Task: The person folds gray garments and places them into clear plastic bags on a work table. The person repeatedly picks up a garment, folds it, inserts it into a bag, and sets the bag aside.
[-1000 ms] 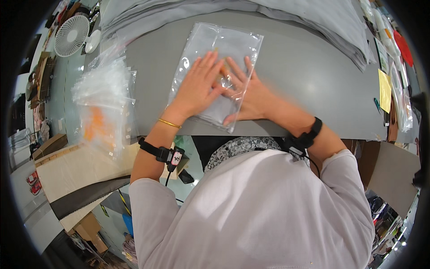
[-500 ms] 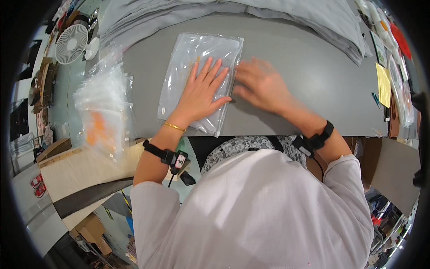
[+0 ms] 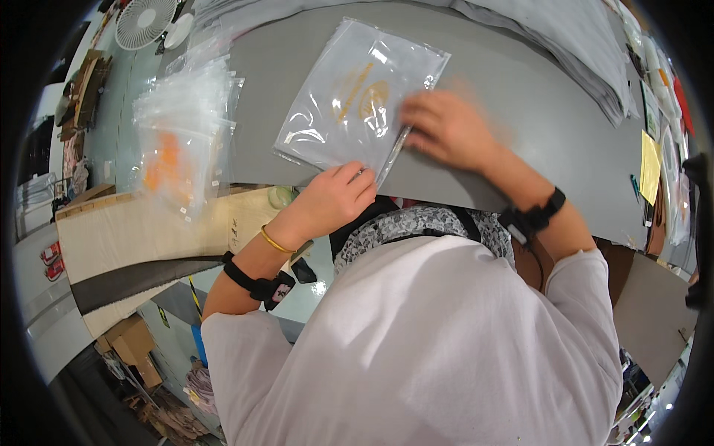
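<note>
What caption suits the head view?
Left hand and right hand at the edges of a clear plastic bag on a grey table.

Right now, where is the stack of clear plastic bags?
In the head view, the stack lies on the left side, left of the left hand and below the round white fan.

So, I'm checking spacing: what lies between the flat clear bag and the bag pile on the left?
In the head view, only a bare strip of grey tabletop separates the flat clear bag from the bag pile.
</note>
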The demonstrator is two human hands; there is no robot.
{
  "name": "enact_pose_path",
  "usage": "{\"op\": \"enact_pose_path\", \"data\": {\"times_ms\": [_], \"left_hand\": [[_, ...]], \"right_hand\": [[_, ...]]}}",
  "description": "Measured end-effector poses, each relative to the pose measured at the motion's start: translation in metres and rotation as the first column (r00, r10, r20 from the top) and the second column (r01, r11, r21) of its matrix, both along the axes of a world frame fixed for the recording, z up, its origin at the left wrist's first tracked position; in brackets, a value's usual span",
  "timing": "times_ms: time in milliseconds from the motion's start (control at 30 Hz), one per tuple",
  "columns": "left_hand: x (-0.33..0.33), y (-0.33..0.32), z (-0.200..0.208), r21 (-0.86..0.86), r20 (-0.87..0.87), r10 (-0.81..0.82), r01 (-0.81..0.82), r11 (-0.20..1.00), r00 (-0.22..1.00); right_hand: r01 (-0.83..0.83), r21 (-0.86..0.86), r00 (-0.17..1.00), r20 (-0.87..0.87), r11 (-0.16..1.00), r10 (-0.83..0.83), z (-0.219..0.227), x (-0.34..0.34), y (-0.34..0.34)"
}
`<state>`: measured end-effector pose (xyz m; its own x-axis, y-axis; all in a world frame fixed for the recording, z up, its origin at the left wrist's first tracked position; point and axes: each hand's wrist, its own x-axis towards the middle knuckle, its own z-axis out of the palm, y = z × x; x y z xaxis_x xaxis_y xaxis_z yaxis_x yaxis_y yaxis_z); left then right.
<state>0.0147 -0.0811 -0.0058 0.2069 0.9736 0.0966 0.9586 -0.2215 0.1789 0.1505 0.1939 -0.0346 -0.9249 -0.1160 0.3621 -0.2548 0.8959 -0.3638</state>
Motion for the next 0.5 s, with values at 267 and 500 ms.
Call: {"op": "enact_pose_path", "data": {"times_ms": [267,500], "left_hand": [[0.008,-0.013,-0.015,0.236,-0.001,0.056,-0.054,0.970,0.998],[0.017,-0.019,-0.025,0.219,0.223,0.164,-0.213,0.952,0.961]], "right_hand": [[-0.307,0.024,0.944,-0.118,0.952,0.307,-0.005,-0.004,-0.084],[-0.462,0.332,0.837,-0.143,0.823,0.527,0.003,-0.018,-0.034]]}}
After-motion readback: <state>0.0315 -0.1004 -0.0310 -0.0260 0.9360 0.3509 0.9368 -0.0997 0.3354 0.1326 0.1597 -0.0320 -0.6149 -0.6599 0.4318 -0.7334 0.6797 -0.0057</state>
